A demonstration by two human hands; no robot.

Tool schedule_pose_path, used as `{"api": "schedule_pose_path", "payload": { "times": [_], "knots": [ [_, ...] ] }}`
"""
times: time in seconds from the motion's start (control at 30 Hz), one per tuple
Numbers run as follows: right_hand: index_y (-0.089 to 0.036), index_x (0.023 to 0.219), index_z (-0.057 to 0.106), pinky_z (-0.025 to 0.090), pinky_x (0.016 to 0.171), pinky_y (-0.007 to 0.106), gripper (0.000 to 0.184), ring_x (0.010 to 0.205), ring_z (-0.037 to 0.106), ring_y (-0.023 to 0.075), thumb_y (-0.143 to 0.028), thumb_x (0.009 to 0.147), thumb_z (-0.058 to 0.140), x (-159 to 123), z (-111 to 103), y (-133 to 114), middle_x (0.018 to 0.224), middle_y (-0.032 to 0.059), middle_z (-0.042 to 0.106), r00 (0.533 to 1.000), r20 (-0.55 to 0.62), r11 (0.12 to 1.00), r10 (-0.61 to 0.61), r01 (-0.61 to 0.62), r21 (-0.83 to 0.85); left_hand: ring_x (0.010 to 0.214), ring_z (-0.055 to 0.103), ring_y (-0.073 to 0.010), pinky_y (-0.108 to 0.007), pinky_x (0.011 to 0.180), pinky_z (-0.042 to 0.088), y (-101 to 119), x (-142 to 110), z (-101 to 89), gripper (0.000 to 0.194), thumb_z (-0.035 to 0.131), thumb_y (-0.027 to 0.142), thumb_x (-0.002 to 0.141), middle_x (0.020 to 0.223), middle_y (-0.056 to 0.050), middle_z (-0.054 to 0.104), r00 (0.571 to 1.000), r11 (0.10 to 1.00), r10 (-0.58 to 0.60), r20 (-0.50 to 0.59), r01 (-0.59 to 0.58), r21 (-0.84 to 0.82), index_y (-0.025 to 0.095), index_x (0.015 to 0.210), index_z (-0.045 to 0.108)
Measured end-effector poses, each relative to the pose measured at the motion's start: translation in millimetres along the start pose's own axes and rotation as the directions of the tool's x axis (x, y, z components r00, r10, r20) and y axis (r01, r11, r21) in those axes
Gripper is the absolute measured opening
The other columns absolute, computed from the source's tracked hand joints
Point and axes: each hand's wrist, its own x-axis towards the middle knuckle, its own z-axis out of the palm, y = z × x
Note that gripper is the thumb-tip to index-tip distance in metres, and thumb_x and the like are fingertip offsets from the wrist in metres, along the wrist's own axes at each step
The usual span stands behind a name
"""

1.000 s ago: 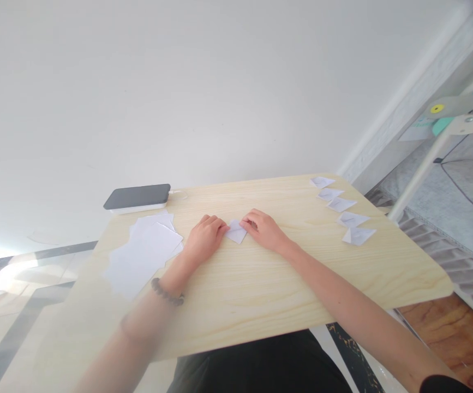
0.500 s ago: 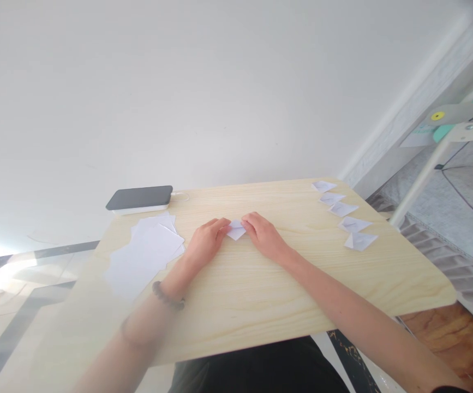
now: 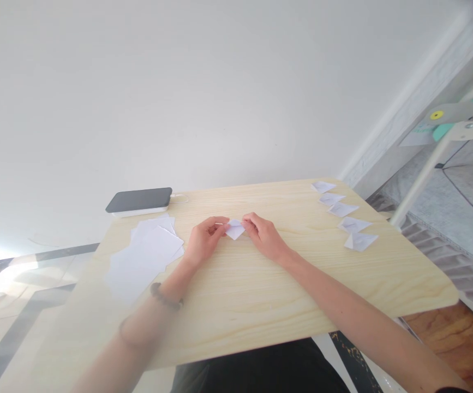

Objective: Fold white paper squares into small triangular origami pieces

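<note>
Table (image 3: 244, 311), pale wood grain: far edge along a white wall (image 3: 220, 98) at twelve o'clock, rounded corner at four. Folded paper (image 3: 235, 231) is between the hands; left hand (image 3: 207, 236) and right hand (image 3: 263, 233) each have a corner pinched in the grip. From it: loose sheets (image 3: 146, 254) towards nine, dark-topped device (image 3: 138, 200) at ten, folded pieces (image 3: 343, 209) between two and three. Open wood lies at five.

The pale wood-grain worktop (image 3: 256, 311) bears white paper sheets (image 3: 148, 251) near its left edge, a black-topped device (image 3: 140, 200) at its far-left corner, five folded white papers (image 3: 343, 209) by its right.
</note>
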Motion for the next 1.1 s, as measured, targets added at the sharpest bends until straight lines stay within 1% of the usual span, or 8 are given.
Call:
{"api": "schedule_pose_path", "payload": {
  "times": [0.1, 0.17, 0.3, 0.43, 0.53, 0.73, 0.97, 1.1],
  "knots": [
    [-0.02, 0.085, 0.049, 0.038, 0.061, 0.023, 0.018, 0.067, 0.049, 0.0117, -0.031, 0.087, 0.036, 0.5, -0.4, 0.4, 0.074, 0.0015, 0.054, 0.998, -0.048, 0.998, -0.051, 0.053, 0.042, 0.086, 0.06, -0.0186, -0.031, 0.078, 0.045, -1.3, 1.3, -0.6, 0.03, 0.059, 0.04, 0.072, 0.109, -0.008, 0.06, 0.998, 0.982, -0.042, 0.044, 0.049, -0.183, 0.016, 0.09, 0.06],
    [-0.02, 0.085, 0.049, 0.039, 0.065, 0.024, 0.016, 0.071, 0.051, 0.0126, -0.03, 0.087, 0.037, 1.1, -0.3, 0.7, 0.078, 0.0029, 0.055, 0.995, -0.056, 0.995, -0.082, 0.085, 0.055, 0.086, 0.06, -0.0188, -0.032, 0.08, 0.043, -1.3, 1.5, -1.3, 0.031, 0.062, 0.04, 0.069, 0.103, -0.008, 0.063, 0.995, 0.971, -0.065, 0.077, 0.081, -0.223, 0.016, 0.089, 0.061],
    [-0.019, 0.083, 0.05, 0.04, 0.066, 0.024, 0.017, 0.071, 0.051, 0.0125, -0.03, 0.087, 0.036, 1.6, -0.1, 0.8, 0.078, 0.0031, 0.055, 0.994, -0.035, 0.992, -0.106, 0.108, 0.059, 0.08, 0.06, -0.018, -0.03, 0.077, 0.043, -1.7, 1.3, -2.1, 0.03, 0.065, 0.04, 0.067, 0.084, -0.005, 0.067, 0.993, 0.969, -0.095, 0.072, 0.109, -0.222, 0.015, 0.083, 0.063],
    [-0.019, 0.081, 0.049, 0.039, 0.064, 0.024, 0.019, 0.067, 0.05, 0.012, -0.032, 0.087, 0.036, 1.0, -0.7, -0.3, 0.073, 0.0018, 0.055, 0.997, -0.035, 0.997, -0.063, 0.065, 0.051, 0.075, 0.06, -0.0182, -0.03, 0.073, 0.044, -2.3, 0.9, -1.9, 0.029, 0.066, 0.042, 0.064, 0.078, -0.005, 0.068, 0.993, 0.975, -0.114, 0.003, 0.112, -0.19, 0.015, 0.077, 0.065],
    [-0.019, 0.082, 0.049, 0.039, 0.063, 0.023, 0.019, 0.066, 0.051, 0.0116, -0.032, 0.086, 0.036, 0.6, -1.4, -1.3, 0.072, 0.0014, 0.056, 0.999, -0.031, 0.997, -0.044, 0.046, 0.062, 0.072, 0.06, -0.0177, -0.029, 0.071, 0.044, -0.6, 0.5, -1.8, 0.03, 0.066, 0.042, 0.064, 0.075, -0.005, 0.067, 0.993, 0.976, -0.116, -0.002, 0.114, -0.184, 0.015, 0.075, 0.066],
    [-0.019, 0.082, 0.048, 0.04, 0.065, 0.024, 0.018, 0.069, 0.051, 0.0121, -0.031, 0.086, 0.037, 0.8, -2.7, -2.9, 0.075, 0.0024, 0.055, 0.997, -0.057, 0.996, -0.054, 0.058, 0.068, 0.077, 0.06, -0.0173, -0.029, 0.072, 0.044, 6.1, -1.0, -0.1, 0.026, 0.066, 0.039, 0.066, 0.08, -0.004, 0.068, 0.995, 0.962, -0.085, 0.055, 0.097, -0.254, 0.015, 0.072, 0.062],
    [-0.019, 0.077, 0.048, 0.04, 0.064, 0.024, 0.017, 0.066, 0.05, 0.0116, -0.031, 0.085, 0.039, 0.2, -3.2, -5.2, 0.072, 0.0016, 0.053, 0.993, -0.066, 0.992, -0.097, 0.102, 0.08, 0.074, 0.06, -0.0161, -0.029, 0.071, 0.044, 6.6, -2.0, -0.7, 0.023, 0.068, 0.035, 0.065, 0.077, -0.004, 0.067, 0.996, 0.954, -0.082, 0.023, 0.085, -0.287, 0.014, 0.072, 0.061],
    [-0.018, 0.073, 0.047, 0.039, 0.062, 0.023, 0.019, 0.064, 0.05, 0.0107, -0.032, 0.084, 0.041, -0.7, -3.2, -5.3, 0.068, 0.0005, 0.054, 0.994, -0.071, 0.993, -0.083, 0.088, 0.073, 0.073, 0.061, -0.0166, -0.031, 0.073, 0.046, 6.1, -2.2, -0.9, 0.025, 0.069, 0.035, 0.064, 0.076, -0.004, 0.067, 0.994, 0.932, -0.09, 0.069, 0.109, -0.346, 0.014, 0.075, 0.061]
  ]
}}
